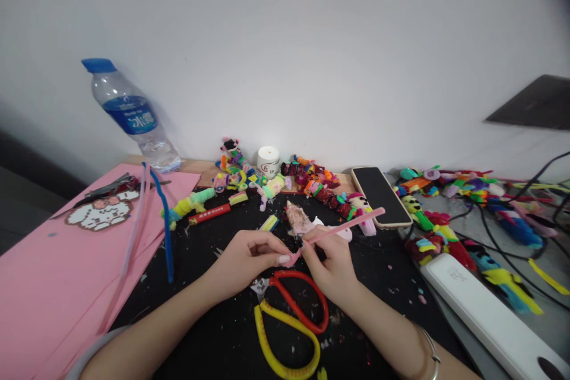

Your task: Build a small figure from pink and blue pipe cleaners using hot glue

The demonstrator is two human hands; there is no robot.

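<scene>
A pink stem (351, 224) is held above the middle of the black mat (209, 320) on the desk (205, 171). Its near end is pinched by the fingertips of the left hand (247, 258). Right beside that, it is gripped by the curled fingers of the right hand (333, 267) — so both hands are closed on it. The far end sticks up and out to the right, toward the phone (378, 196).

Just under the hands, scissors (287, 319) with one red and one yellow handle are laid flat on the mat. A thin bracelet (430, 350) is worn on the right wrist.

Behind the hands, many small fuzzy figures (318, 181) are spread along the wall, with a white jar (268, 160) among them. More figures (472, 184) are piled to the right of the phone, mixed with black cables (512, 190). A long white box (485, 309) is seen near the right arm.

On the left, pink paper (53, 285) is laid over the desk — a blue stem (167, 231) is lying on its edge. A water bottle (133, 119) with a blue cap is stood behind the paper, by the wall.
</scene>
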